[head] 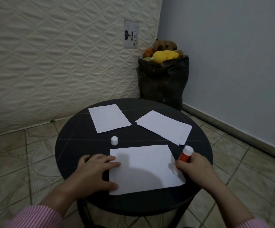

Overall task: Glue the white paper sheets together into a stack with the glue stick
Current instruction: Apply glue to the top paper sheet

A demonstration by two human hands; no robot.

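Left hand [94, 171] flat on nearest sheet [143, 168], right hand [194, 165] gripping glue stick [185, 154]; toy-filled bag [163, 79] behind.

Round dark table [71, 145]: 1 near sheet [143, 170], far-left sheet [108, 117], sheet pile [164, 127] far-right, white cap [114, 140] mid.

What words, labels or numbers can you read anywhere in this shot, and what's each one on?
"GAJAH": on the white label sewn to the quilted mattress, printed sideways beside a dark emblem.
Smaller print on that label: too small to read.
Glue stick: no legible print.
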